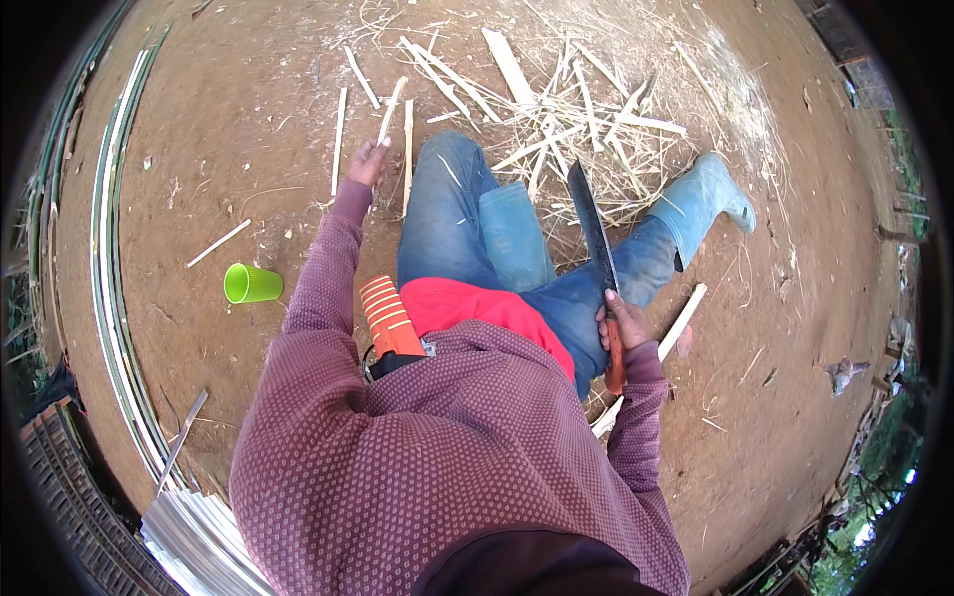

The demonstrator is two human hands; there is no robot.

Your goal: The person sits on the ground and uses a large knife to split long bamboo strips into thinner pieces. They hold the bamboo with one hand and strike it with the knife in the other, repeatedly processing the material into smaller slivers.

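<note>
Inventory, left to right, all placed relative to the knee (452,164) of the blue-trousered leg, as I logged it from my remote station.

1. Long split strips (109,298), pale and green: lay in a curved bundle well left of the knee, running down to a stack of white slats (199,541).
2. Green cup (250,283): lay on its side on the dirt, left of and below the knee, well apart from both hands.
3. Loose sticks (340,139): lay on the ground just left of the knee.
4. Left hand (368,159): reached out just left of the knee, fingers curled around the lower end of one thin stick (391,107), which angled up and away from it.
5. Knife (593,223), long and dark-bladed: pointed upward right of the knee, over the other thigh.
6. Right hand (618,328): sat below and right of the knee, fingers wrapped shut on the knife's reddish handle.
7. Offcuts (576,109): a heap of pale splinters right of the knee, reaching toward the boot (706,199).

Risk note, my judgement: the blade hung close above the thigh; a slip or hasty swing could cut the leg. The thin stick, held by its end only, could twist free. Splinters underfoot could snag.
</note>
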